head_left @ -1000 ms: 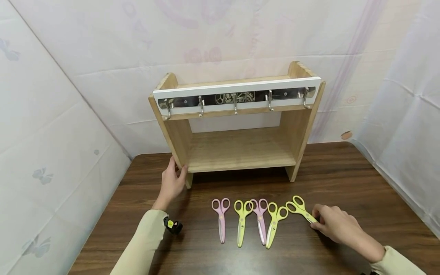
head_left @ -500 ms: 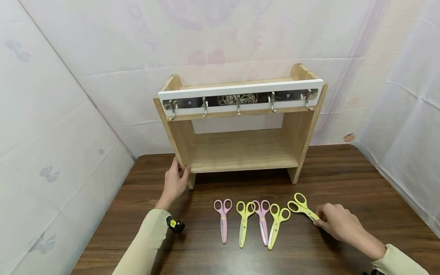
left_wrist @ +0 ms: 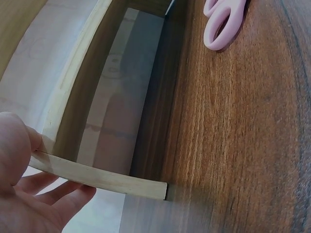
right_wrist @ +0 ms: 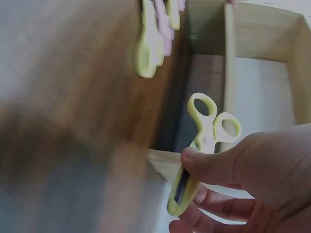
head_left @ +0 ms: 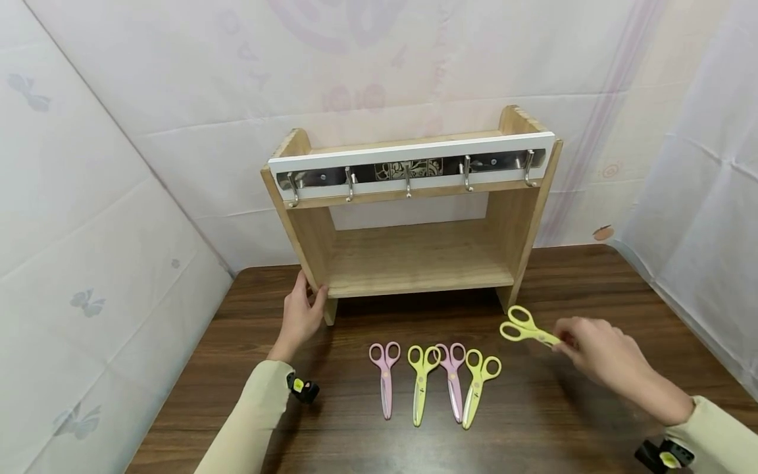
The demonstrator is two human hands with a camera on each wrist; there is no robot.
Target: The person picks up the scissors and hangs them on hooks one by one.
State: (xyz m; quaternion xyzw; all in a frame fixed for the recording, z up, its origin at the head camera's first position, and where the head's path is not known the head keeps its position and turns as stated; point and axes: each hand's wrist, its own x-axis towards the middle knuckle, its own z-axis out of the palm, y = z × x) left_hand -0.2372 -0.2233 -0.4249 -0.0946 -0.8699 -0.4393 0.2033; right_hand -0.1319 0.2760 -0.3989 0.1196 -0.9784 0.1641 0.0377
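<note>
My right hand [head_left: 604, 349] pinches a pair of yellow scissors [head_left: 524, 326] by the blades, above the table near the shelf's right leg. In the right wrist view the thumb lies across the yellow scissors [right_wrist: 205, 141], whose handle loops point away from the hand. My left hand [head_left: 301, 319] grips the lower left side panel of the wooden shelf [head_left: 414, 291], thumb in front and fingers behind. On its front, the shelf carries a white board with a metal strip [head_left: 337, 176] and several hooks [head_left: 408, 181].
Before the shelf lie pink scissors [head_left: 385, 382], yellow scissors [head_left: 421, 385], a second pink pair [head_left: 453, 385] and another yellow pair [head_left: 478, 388], handles toward the shelf. The dark wooden table [head_left: 533, 434] meets patterned white cloth [head_left: 177, 99] at the back and sides.
My right hand has lifted the yellow scissors off the table and moved them slightly forward and to the right. The left hand keeps its hold on the shelf.
</note>
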